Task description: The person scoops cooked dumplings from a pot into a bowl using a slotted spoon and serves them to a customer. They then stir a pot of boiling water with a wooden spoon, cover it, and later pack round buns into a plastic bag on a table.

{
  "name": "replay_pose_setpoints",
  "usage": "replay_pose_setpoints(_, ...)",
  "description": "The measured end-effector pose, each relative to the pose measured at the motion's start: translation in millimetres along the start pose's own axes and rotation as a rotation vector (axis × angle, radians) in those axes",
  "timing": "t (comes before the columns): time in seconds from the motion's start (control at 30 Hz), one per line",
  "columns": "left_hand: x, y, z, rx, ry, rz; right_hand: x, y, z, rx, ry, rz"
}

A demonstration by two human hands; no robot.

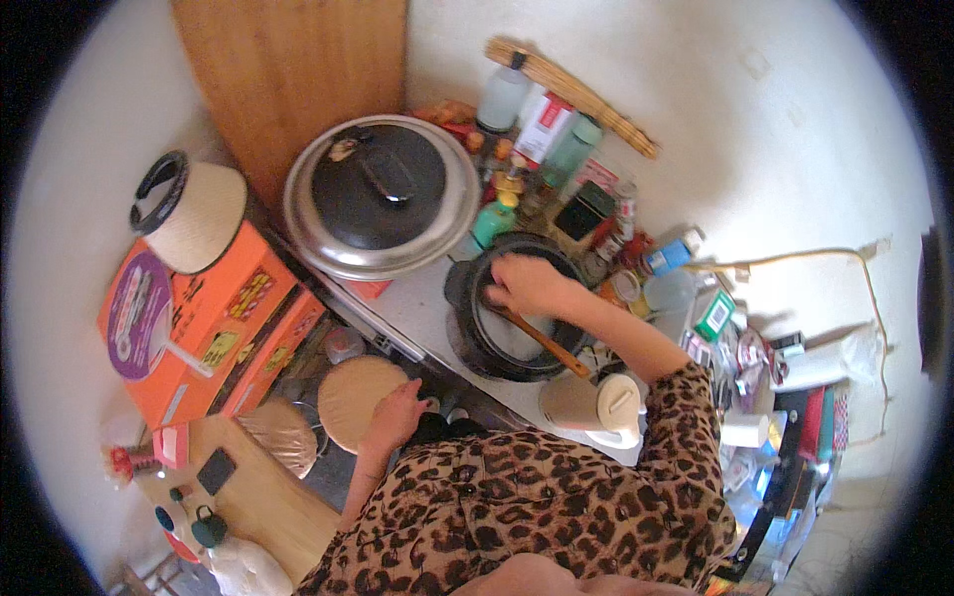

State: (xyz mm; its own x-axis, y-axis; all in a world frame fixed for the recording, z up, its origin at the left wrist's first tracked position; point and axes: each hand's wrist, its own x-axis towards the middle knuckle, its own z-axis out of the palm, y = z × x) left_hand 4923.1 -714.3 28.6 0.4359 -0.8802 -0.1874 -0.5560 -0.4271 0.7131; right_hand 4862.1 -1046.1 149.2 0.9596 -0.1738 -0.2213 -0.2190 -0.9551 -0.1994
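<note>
My right hand (522, 283) is over the left part of a dark round pot (477, 354), its fingers bent near the inner rim. Whether it holds something is too blurred to tell. Beneath it a wooden spoon or spatula (555, 350) lies slantwise across the pot, its handle end over the near rim. A pale content (510, 335) shows inside. Low in front of my body, my left hand (402, 410) hangs beside a round tan stool seat (361, 395), fingers loosely bent, with nothing visible in it. A beige lidded jug (617, 402) stands close to the pot's near side.
A large steel lid with a dark centre (380, 197) sits left of the pot. Bottles (501, 97), including a green pump bottle (493, 220), crowd the wall side. Orange boxes (216, 320) carry a sun visor (197, 212). A wooden table (268, 499) stands lower left.
</note>
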Motion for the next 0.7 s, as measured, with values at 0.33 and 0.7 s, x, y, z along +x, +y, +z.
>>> replay_pose_setpoints(0.33,51,50,-1,0.079,-0.167,0.175,-104,34,49,0.063,-0.334,0.394)
replay_pose_setpoints(0.7,35,31,17,0.037,-0.102,0.212,-139,28,15,-0.248,0.048,0.224)
